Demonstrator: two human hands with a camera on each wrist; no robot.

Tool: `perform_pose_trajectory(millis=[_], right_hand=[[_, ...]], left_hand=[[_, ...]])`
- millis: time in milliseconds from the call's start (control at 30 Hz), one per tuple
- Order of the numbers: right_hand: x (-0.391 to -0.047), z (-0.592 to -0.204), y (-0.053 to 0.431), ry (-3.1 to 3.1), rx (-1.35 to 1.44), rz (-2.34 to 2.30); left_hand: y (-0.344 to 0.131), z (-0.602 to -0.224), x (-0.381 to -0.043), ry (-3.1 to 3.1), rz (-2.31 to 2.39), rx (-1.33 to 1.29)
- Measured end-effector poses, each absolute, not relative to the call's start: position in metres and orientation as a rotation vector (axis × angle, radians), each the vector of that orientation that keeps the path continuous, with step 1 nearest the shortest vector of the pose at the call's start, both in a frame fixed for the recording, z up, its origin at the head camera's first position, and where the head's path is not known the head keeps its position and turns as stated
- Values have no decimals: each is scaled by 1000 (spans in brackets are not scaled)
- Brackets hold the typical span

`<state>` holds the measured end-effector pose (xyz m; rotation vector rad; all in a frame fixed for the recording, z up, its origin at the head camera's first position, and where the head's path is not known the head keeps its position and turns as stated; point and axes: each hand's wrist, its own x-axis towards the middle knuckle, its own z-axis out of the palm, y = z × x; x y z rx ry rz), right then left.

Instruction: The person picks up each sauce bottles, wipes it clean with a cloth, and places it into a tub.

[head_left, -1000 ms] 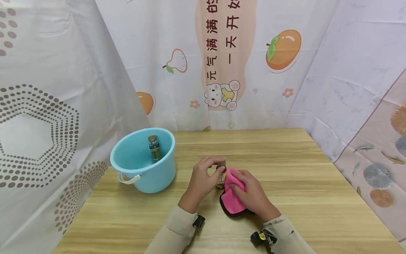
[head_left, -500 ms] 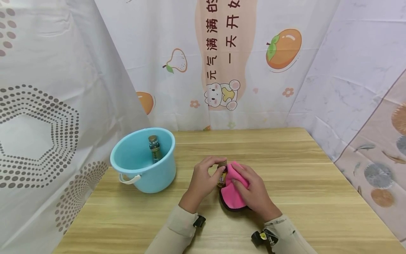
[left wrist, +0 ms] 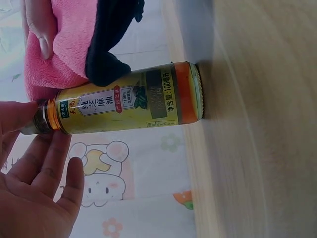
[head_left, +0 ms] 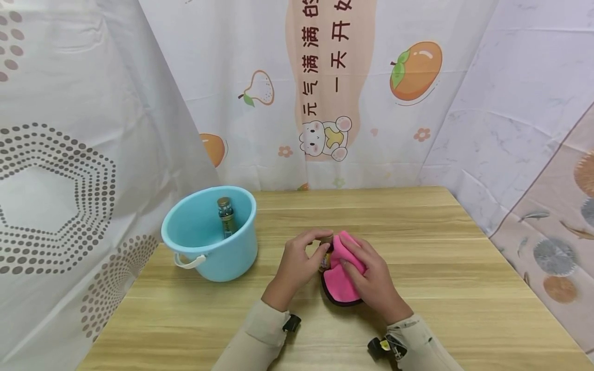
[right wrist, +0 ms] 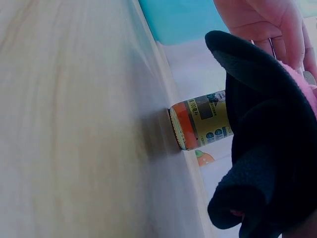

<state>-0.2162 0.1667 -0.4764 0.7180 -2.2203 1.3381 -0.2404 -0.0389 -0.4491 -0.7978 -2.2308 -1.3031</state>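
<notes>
A small sesame oil bottle [head_left: 326, 260] with a yellow label stands upright on the wooden table. My left hand [head_left: 295, 263] pinches it by the cap and neck, as the left wrist view shows with the bottle [left wrist: 163, 96] in full. In my right hand [head_left: 377, 281] is a bunched cloth [head_left: 341, 284], pink on one face and black on the other. It lies against the bottle's right side near the top. The cloth's black side [right wrist: 277, 148] hides the upper part of the bottle in the right wrist view.
Left of the hands stands a light blue bucket [head_left: 232, 263] with a white handle [head_left: 189, 263]. Inside it leans another bottle [head_left: 227, 216] with a gold cap. Printed curtains [head_left: 260, 139] hang along the table's back edge and both sides.
My right hand and the cloth have shifted slightly upward along the bottle, away from me. The left hand keeps its hold on the bottle's top, and the bucket has not moved.
</notes>
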Motion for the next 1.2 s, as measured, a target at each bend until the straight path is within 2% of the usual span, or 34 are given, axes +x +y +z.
perform_pose_trajectory(millis=[800,1200], right_hand=[[-216,-482,169,-2415,629,1282],[-216,-485,168,-2636,499,1209]], left_hand=[[-37,-451,-240,-2157,-1280,-754],[-39,-450,-240,-2165,-1248,-746]])
